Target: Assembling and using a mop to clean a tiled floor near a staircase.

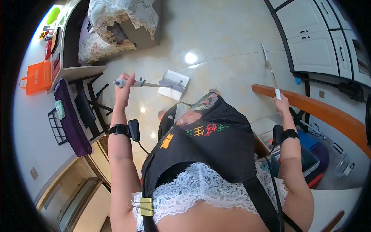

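My left hand (pixel 125 87) grips the white handle of a long-handled dustpan (pixel 174 85). Its grey pole runs rightward to the white pan, which has a row of comb-like teeth and appears to rest on the tiled floor in front of me. On the other side, my right hand (pixel 281 103) holds the white end of a slim pole (pixel 272 71), apparently a broom's. That pole slants up and away over the floor, near the white cabinets, and its far end is thin; whether bristles are there I cannot tell.
White cabinets (pixel 314 55) stand at the upper right, above a curved orange-brown wooden edge (pixel 316 107). Upper left is furniture draped with a lace-trimmed floral cloth (pixel 124 13). A black-framed chair (pixel 85 101) stands at left. Boxes (pixel 263 127) sit by my right side.
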A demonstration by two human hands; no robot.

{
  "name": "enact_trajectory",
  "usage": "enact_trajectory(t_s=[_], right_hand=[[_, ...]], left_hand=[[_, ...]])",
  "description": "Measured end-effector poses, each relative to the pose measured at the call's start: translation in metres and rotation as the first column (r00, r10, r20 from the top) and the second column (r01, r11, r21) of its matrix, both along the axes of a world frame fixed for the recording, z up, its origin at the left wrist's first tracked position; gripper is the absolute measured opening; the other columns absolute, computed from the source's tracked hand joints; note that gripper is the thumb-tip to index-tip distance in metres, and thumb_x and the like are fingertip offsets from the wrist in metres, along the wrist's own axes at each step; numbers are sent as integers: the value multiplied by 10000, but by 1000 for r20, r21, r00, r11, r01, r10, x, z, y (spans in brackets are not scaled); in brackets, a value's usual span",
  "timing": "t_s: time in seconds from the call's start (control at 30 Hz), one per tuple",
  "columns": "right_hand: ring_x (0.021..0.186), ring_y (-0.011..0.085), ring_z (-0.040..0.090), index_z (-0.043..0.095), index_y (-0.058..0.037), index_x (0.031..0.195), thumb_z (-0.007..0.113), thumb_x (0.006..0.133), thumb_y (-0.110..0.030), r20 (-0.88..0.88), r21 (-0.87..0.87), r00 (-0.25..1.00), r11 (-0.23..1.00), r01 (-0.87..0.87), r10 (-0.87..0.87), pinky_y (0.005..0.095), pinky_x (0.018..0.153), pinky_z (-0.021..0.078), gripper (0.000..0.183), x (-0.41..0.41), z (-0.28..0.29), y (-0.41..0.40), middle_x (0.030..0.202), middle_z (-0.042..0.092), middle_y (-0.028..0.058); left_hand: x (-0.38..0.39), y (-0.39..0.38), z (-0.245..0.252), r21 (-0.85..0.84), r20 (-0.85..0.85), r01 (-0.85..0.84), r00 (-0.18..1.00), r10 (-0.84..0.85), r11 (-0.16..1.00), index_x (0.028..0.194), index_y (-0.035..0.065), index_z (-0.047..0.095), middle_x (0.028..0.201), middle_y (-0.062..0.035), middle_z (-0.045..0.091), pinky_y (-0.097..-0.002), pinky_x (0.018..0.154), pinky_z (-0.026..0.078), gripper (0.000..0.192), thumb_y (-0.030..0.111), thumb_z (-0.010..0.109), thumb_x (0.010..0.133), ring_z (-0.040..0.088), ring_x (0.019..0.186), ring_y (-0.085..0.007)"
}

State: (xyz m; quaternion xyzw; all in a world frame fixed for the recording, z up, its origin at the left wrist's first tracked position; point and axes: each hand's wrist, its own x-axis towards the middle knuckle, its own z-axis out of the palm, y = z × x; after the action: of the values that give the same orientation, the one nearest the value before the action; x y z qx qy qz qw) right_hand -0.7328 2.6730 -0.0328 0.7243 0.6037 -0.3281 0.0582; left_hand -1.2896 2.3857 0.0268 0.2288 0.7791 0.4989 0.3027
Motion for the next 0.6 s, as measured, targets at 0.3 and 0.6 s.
enact_trajectory(t_s=[0.3,0.6], right_hand=[[444,122,487,402,-120,1326,541,751,-66,-133,-64,991,998,14,-23,285,378,386,594,-137,3,-209,673,552,80],[800,417,581,372,-151,1335,544,684,-53,-96,-287,899,853,-436,427,461,744,462,680,-226,93,-453,850,597,266]], left_hand=[[-99,-33,-40,97,55,224,972,-230,970,701,54,527,679,-13,548,-248,623,383,229,216,652,804,486,652,-87],[-112,-50,-47,248,137,205,960,-244,947,670,64,494,677,6,530,-244,594,394,236,172,659,800,473,631,-77]])
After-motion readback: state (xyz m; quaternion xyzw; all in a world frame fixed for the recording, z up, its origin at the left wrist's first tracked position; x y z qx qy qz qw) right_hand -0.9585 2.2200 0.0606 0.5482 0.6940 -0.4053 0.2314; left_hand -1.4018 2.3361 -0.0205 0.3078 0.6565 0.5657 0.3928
